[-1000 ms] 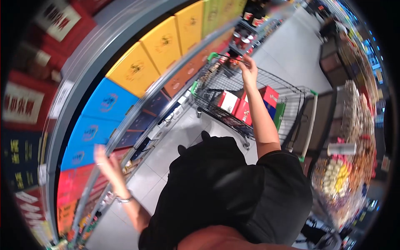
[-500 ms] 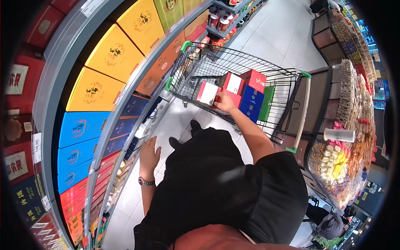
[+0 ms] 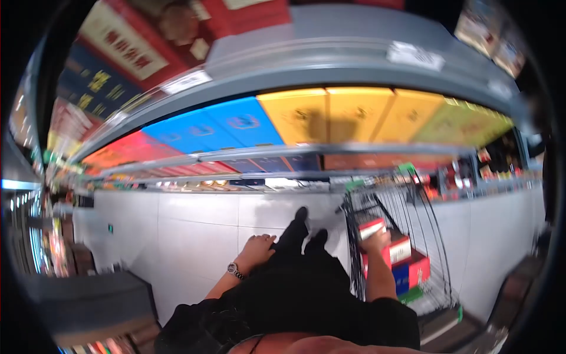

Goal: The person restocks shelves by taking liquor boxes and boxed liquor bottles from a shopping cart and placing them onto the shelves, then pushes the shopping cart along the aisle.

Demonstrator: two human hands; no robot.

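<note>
My right hand (image 3: pixel 377 241) reaches into the wire shopping cart (image 3: pixel 436 248) and rests on a red and white box (image 3: pixel 371 227) at the top of several stacked boxes. Under it lie more red boxes (image 3: pixel 418 266) and a blue one (image 3: pixel 401 277). Whether the fingers grip the box is blurred. My left hand (image 3: pixel 256 249), with a wristwatch (image 3: pixel 234 271) on the wrist, hangs beside my black-clothed thigh, fingers loosely curled and holding nothing.
A long shelf (image 3: pixel 330 150) ahead carries flat gift boxes: red, blue (image 3: pixel 236 127), yellow (image 3: pixel 330 115) and green. Darker boxes fill the lower shelf. White floor tiles (image 3: pixel 188 230) lie between me and it. My black shoes (image 3: pixel 309 227) point toward the shelf. A dark display (image 3: pixel 88 307) stands at lower left.
The view has swung round so the shelf now lies straight ahead and the cart sits at my right. My right hand stays on the boxes in the cart; my left hand dropped to my thigh.
</note>
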